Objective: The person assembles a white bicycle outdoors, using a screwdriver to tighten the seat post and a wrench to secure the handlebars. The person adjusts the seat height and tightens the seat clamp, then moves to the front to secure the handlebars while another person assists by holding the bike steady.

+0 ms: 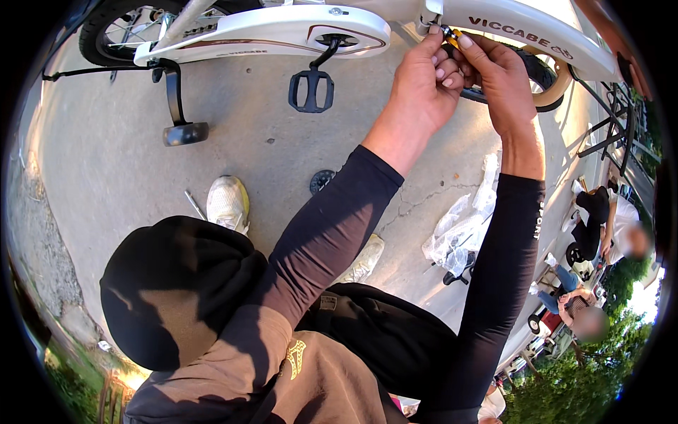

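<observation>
**Fitting a Small Yellow-and-Black Part at the Frame Joint**

While both hands work at the top edge of the view, the white bicycle frame (282, 32) lies across the concrete floor (106, 162) as the largest item. Its chain guard (311, 30) carries a dark outlined panel, and its sloping tube bears a dark printed wordmark near the hands. A black crank and pedal (311, 90) hang below the guard; a black kickstand (180, 106) stands to the left of it.

The left hand (424, 88) and the right hand (501, 81) meet at the frame joint. Both are closed narrowly, fingertips pinched on a small yellow-and-black part (449, 32), which sits against the white bracket at the joint. The step in hand appears to be seating or tightening this part. The next move likely calls for a steady fingertip grip and fine alignment with the bracket; whether the part is threaded cannot be told.

Clear plastic wrapping (462, 222) lies crumpled on the floor near the right forearm, with a small dark piece at its lower edge. A small black round disc (322, 181) lies on the floor between the pedal and the wrapping.
</observation>
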Demonstrator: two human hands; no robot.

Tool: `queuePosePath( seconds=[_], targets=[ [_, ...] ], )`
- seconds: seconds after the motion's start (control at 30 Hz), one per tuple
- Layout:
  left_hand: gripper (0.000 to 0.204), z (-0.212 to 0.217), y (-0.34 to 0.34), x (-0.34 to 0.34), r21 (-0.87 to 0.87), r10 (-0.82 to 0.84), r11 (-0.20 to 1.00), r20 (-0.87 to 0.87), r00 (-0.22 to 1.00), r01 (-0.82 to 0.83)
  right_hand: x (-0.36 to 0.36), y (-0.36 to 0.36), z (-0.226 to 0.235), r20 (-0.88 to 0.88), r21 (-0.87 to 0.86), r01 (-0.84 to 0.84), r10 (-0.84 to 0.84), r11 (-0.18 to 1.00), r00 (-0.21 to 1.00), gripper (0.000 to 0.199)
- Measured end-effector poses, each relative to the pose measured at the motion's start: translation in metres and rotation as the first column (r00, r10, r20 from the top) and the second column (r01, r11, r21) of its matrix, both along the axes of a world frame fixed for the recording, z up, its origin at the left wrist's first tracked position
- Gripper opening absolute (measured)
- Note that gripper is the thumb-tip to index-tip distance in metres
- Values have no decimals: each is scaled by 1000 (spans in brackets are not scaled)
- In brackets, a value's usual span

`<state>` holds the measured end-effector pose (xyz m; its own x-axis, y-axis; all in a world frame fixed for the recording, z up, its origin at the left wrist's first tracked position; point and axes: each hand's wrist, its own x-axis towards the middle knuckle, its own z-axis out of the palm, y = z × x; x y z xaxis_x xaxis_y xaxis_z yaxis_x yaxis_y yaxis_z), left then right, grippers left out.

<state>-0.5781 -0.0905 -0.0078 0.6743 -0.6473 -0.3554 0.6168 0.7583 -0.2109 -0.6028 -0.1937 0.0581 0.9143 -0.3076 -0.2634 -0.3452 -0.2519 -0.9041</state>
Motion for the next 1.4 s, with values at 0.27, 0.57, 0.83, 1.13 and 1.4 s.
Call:
queuePosePath(
  seconds=[0.27,0.57,0.83,1.13,1.4],
  targets=[
    [20,-6,6,3,-84,-78,993,25,997,80,4,-8,-2,-81,468,139,-115,873,990,25],
    [17,2,0,3,-33,-12,999,-38,999,10,-9,4,-2,240,-363,-3,97,932,966,30],
    [17,3,-2,3,-15,-41,999,-83,996,40,-6,5,-11,233,-867,87,244,491,941,18],
    [15,1,2,-2,-4,-30,1000,21,999,30,9,-4,6,-136,14,120,-117,993,984,23],
    [19,4,6,-4,221,-87,975,292,952,21,4,-28,5,-314,469,195,-44,862,948,18]
  ],
)
